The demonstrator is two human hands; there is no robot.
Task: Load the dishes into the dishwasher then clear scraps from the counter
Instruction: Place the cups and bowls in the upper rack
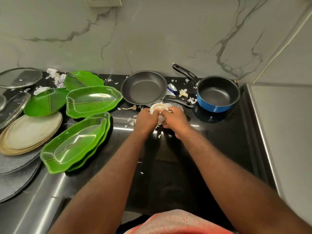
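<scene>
Both grips are clamped on a small white bowl [159, 108]. The left hand [146, 118] and right hand [175, 120] meet around it, thumbs pressed over the rim and fingers curled round its sides. The bowl sits low over the black worktop [211, 141], just in front of the frying pan [143, 88].

Loading looks barely begun. The green leaf-shaped plates [94, 100], the stacked beige plates [32, 132], the glass lids [20, 77], the pan and the blue saucepan [217, 95] all lie on the worktop, and no dishwasher is in view. The white scraps [183, 92] between the pans and the crumpled paper [57, 78] behind the plates are uncleared, so that step is wholly left.

Both arms reach straight forward, forearms converging, wrists level.
</scene>
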